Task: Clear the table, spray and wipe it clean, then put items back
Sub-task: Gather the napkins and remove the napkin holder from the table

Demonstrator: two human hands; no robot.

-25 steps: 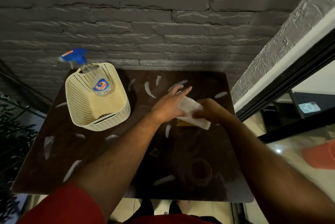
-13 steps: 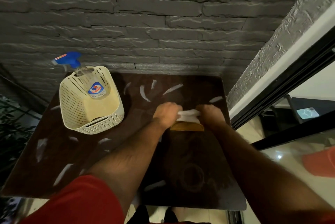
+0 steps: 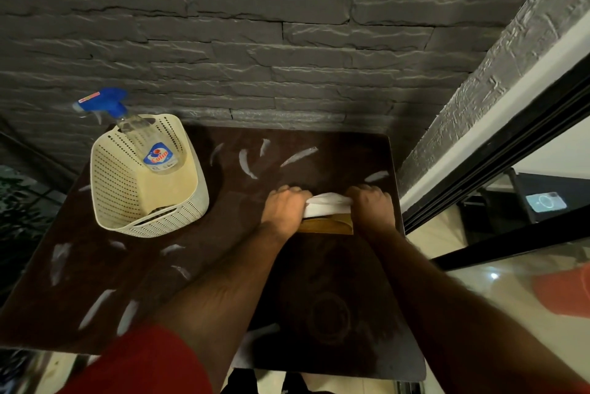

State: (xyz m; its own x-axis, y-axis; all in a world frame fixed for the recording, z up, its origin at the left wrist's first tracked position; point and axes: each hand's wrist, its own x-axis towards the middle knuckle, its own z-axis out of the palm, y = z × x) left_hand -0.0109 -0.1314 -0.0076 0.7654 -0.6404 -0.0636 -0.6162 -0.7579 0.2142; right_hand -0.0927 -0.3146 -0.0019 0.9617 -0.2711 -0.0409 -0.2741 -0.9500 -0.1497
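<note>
Gripping a white cloth (image 3: 325, 203) from both ends, the left hand (image 3: 282, 207) and right hand (image 3: 372, 205) have their fingers curled round it, so each grip is closed tight on the fabric. It's bunched up between them, sitting toward the far right part of the dark brown tabletop (image 3: 335, 282). Right under the cloth, on the near side, there's a yellowish-brown flat thing (image 3: 325, 226) on the surface, can't really tell what it is. White streaks (image 3: 245, 162) are scattered all over the tabletop. Over on the far left corner sits a cream perforated basket (image 3: 127, 202), and a spray bottle (image 3: 150, 144) with a blue trigger head leans inside it, nozzle poking out over the far rim. Dark grey stone wall (image 3: 255, 26) behind it all, red sleeve (image 3: 137, 365) on the left arm down at the near edge.
</note>
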